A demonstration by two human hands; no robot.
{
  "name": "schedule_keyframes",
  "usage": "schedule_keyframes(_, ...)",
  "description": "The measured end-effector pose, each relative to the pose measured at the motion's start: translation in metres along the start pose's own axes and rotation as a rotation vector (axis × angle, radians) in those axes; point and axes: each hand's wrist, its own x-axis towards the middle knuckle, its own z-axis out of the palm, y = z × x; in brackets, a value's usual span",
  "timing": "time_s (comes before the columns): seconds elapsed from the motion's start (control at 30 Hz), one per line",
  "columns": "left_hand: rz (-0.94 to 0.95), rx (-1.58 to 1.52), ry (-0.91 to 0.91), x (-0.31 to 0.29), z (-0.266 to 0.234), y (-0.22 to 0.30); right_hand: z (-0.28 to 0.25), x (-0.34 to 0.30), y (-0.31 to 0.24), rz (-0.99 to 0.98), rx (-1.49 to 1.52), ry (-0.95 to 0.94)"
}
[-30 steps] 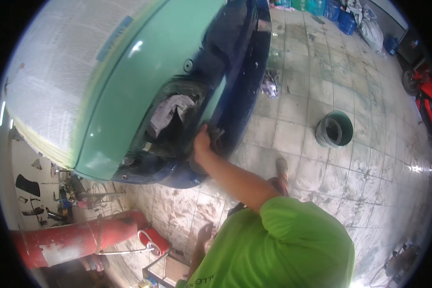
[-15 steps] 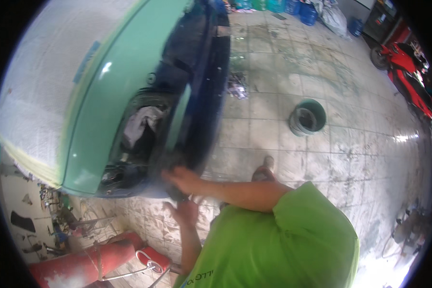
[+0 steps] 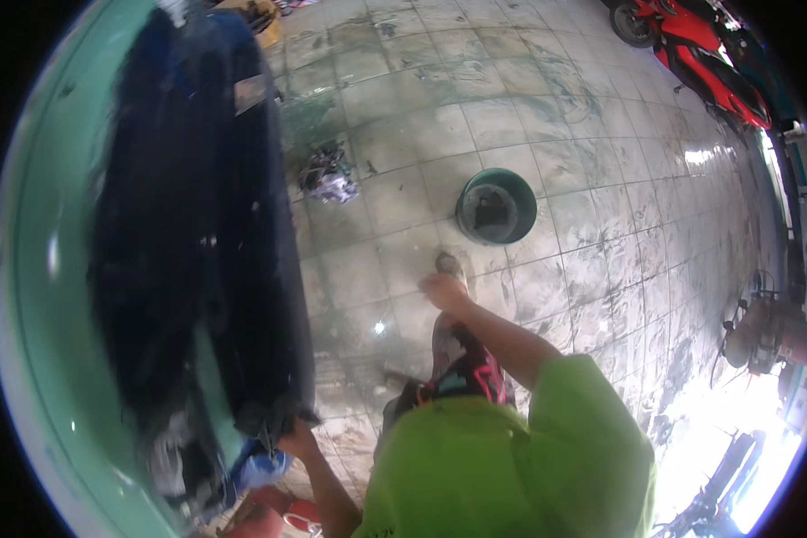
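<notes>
My left hand (image 3: 299,439) is closed around the edge of a dark, limp-looking piece (image 3: 264,421) against the car's lower corner; its exact kind is unclear. To the left stretches the car body (image 3: 67,341), light green, with a wide dark blue section (image 3: 197,233). Over my raised leg, near my foot (image 3: 448,260), my right hand (image 3: 444,291) has its fingers curled in. Whatever it may hold is hidden. Just beyond it stands a green bucket (image 3: 527,215) with greyish water and a dark object (image 3: 493,215) inside.
Crumpled shiny scraps (image 3: 330,173) lie on the wet, smeared floor tiles (image 3: 403,197) beside the car. A red motorcycle (image 3: 704,67) is parked at the far right, with machinery (image 3: 767,336) nearer. Low by the car's corner is a red cylinder (image 3: 258,516).
My right hand has left the car's edge and swung right, toward the bucket. My left hand is now at the dark piece by the car. The view has shifted right.
</notes>
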Motion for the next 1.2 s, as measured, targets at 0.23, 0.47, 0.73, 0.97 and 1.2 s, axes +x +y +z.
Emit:
schedule_keyframes(0.23,0.756,0.799,0.014,0.141,0.225,0.064,-0.014,0.128,0.359,0.624,-0.405,-0.006)
schedule_keyframes(0.47,0.678,0.608,-0.031,0.178,0.293,0.068,-0.031,0.247,0.557,0.605,-0.703,-0.087)
schedule_keyframes(0.73,0.643,0.888,0.079,0.172,0.313,0.084,0.035,0.388,0.558,0.712,-0.465,-0.191)
schedule_keyframes(0.97,0.538,0.845,-0.083,0.174,0.293,0.096,-0.092,0.35,0.469,0.74,-0.206,-0.034)
schedule_keyframes(1.2,0.137,0.517,-0.396,0.178,0.182,0.204,-0.247,0.309,0.297,0.796,0.277,0.192)
